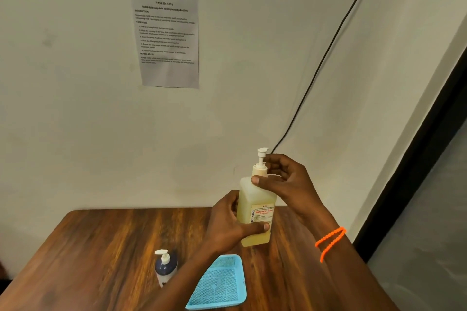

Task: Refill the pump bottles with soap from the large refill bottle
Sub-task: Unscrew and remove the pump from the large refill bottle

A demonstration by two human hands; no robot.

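A pump bottle (pixel 255 212) filled with pale yellow liquid is held upright in the air above the far part of the wooden table (pixel 101 247). Its lower body is gripped by the left hand (pixel 227 222), the thumb laid across the label. Its white pump collar (pixel 260 168) is pinched by the curled fingers (pixel 271 159) of the right hand (pixel 285 182), whose wrist carries an orange beaded band (pixel 329 241). Nearer on the table, a smaller dark pump bottle (pixel 165 269) is seen standing just beside a blue mesh basket (pixel 219 285). A printed sheet (pixel 166 38) is fixed to the wall behind, and a black cable (pixel 328 50) runs down it.
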